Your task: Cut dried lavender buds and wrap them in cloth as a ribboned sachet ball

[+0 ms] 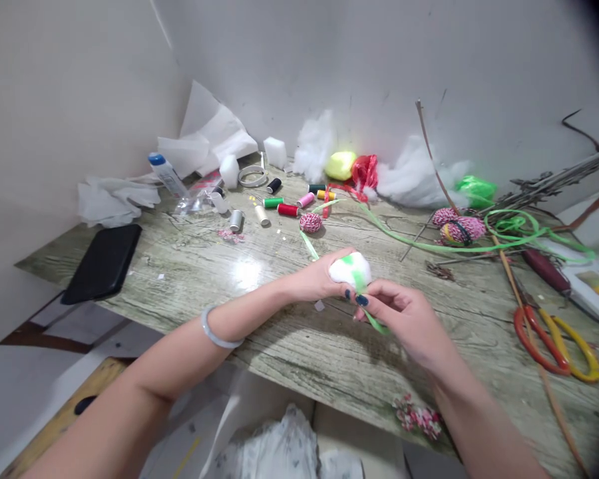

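My left hand (317,279) is wrapped round a white foam ball (350,269) with green ribbon across it, held just above the wooden table (259,332). My right hand (402,318) pinches the green ribbon (374,320) right beside the ball, fingers closed on it. The ribbon trails from the ball across the table to the right, toward a loose green coil (516,226). A pale bangle (217,332) sits on my left wrist.
Several thread spools (287,209) and a red-white twine ball (310,222) lie behind my hands. A black phone (102,261) rests at the left edge. Red and yellow scissors (554,339), twigs (559,179), wrapped balls (459,227), stuffing (414,173) and a glue bottle (166,174) crowd the back and right.
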{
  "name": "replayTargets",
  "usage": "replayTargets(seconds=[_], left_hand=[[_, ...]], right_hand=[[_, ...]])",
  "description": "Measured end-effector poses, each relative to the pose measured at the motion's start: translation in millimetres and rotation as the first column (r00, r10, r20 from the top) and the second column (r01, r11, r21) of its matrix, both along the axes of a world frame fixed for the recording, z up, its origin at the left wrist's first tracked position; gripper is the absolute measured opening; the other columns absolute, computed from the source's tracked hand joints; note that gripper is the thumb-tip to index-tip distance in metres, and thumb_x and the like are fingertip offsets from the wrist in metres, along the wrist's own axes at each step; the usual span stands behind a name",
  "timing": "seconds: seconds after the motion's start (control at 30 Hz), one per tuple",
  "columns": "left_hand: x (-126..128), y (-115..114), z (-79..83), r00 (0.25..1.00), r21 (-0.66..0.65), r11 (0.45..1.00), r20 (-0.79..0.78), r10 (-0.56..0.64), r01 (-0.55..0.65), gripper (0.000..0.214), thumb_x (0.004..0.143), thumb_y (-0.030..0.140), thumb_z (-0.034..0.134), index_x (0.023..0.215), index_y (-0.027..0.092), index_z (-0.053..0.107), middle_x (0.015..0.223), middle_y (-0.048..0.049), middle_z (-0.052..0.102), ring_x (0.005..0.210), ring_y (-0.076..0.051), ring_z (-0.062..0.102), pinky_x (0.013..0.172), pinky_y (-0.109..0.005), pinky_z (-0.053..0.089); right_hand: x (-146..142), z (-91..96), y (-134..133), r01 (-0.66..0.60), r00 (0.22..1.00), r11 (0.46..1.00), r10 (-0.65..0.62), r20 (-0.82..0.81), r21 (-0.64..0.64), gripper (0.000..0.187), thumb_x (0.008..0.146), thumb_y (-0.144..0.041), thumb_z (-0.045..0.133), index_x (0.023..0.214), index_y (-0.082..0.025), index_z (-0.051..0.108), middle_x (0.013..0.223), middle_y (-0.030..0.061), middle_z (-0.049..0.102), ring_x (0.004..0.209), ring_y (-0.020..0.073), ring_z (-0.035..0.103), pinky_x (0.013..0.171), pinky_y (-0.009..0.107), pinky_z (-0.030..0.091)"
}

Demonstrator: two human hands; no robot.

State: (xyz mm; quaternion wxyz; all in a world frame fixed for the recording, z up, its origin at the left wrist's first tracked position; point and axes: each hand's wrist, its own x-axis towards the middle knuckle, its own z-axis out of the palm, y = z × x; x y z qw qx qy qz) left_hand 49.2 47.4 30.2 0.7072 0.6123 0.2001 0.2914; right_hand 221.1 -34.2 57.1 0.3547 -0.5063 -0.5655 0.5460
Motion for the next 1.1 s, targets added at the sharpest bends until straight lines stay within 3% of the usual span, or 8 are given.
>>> replayTargets(seconds=[0.17,0.27,0.47,0.57,0.73,0.87,1.0,1.1], left_hand=[[6,-2,-5.8,0.996,-0.042,0.998,0.068,0.056,-0.053,0.073,0.053,0.073,0.069,0.088,0.010,0.057,0.079,-0.0039,0.059,0.067,-0.010,0.054,0.058,-0.019,0.043],[12,-7,-10.7,0.987,-0.172,0.985,0.151,0.058,-0.032,0.079,0.053,0.081,0.060,0.088,0.011,0.059,0.077,-0.0045,0.060,0.058,-0.009,0.053,0.048,-0.019,0.041],[20,-16,-10.0,0.966,-0.415,0.909,0.227,0.122,-0.017,0.069,0.059,0.075,0.065,0.088,0.012,0.060,0.082,-0.0075,0.065,0.053,-0.012,0.058,0.035,-0.017,0.037],[21,-18,-6.7,0.956,-0.462,0.885,0.233,0.180,-0.054,0.066,0.061,0.073,0.066,0.087,0.013,0.059,0.070,-0.0043,0.063,0.053,-0.013,0.060,0.032,-0.014,0.033],[23,-20,-4.0,0.939,-0.465,0.880,0.250,0.236,-0.097,0.059,0.068,0.066,0.065,0.106,0.021,0.055,0.067,0.0007,0.060,0.062,-0.015,0.064,0.030,-0.012,0.027],[25,-23,-1.6,0.940,-0.486,0.855,0.169,0.295,-0.181,0.058,0.068,0.068,0.063,0.093,0.016,0.058,0.070,-0.0007,0.060,0.046,-0.008,0.052,0.029,-0.013,0.025],[28,-25,0.6,0.929,-0.537,0.794,0.050,0.367,-0.285,0.057,0.075,0.069,0.052,0.077,0.013,0.056,0.049,0.0053,0.044,0.033,-0.003,0.030,0.029,-0.014,0.018],[29,-25,-1.7,0.911,-0.525,0.775,-0.003,0.411,-0.352,0.059,0.079,0.071,0.043,0.069,0.014,0.052,0.044,0.0067,0.038,0.030,-0.003,0.025,0.029,-0.016,0.016]], right_hand=[[-5,-3.3,-2,0.018,1.000,0.999,-0.019,0.015,0.043,0.030,0.080,-0.046,0.063,0.074,-0.018,0.070,0.071,0.0049,0.070,0.063,0.0134,0.055,0.058,0.025,0.041],[-9,-5.9,-1,0.039,0.999,0.999,-0.038,-0.024,0.032,0.028,0.077,-0.045,0.066,0.078,-0.017,0.073,0.069,0.0055,0.071,0.067,0.0156,0.060,0.063,0.026,0.045],[-16,-17.2,1,0.087,0.992,0.995,-0.082,-0.092,0.051,0.026,0.075,-0.042,0.068,0.081,-0.017,0.073,0.071,0.0060,0.072,0.071,0.0183,0.066,0.071,0.030,0.051],[-21,-23.6,2,0.132,0.984,0.989,-0.122,-0.130,0.071,0.022,0.075,-0.038,0.068,0.080,-0.017,0.072,0.070,0.0055,0.072,0.070,0.0177,0.066,0.070,0.030,0.052],[-27,-31.9,3,0.217,0.966,0.974,-0.204,-0.158,0.067,0.020,0.075,-0.035,0.068,0.080,-0.016,0.071,0.073,0.0056,0.073,0.073,0.0192,0.067,0.075,0.033,0.052],[-25,-34.4,3,0.224,0.972,0.966,-0.210,-0.107,0.132,0.020,0.078,-0.035,0.066,0.086,-0.018,0.072,0.082,0.0058,0.074,0.080,0.0203,0.067,0.082,0.035,0.050],[-27,-33.7,2,0.222,0.974,0.943,-0.229,-0.004,0.248,0.021,0.079,-0.037,0.065,0.077,-0.018,0.073,0.089,0.0073,0.073,0.086,0.0212,0.065,0.087,0.037,0.047],[-28,-35.3,1,0.220,0.973,0.942,-0.229,0.007,0.252,0.022,0.080,-0.038,0.064,0.079,-0.018,0.073,0.087,0.0073,0.073,0.085,0.0211,0.064,0.087,0.038,0.047]])
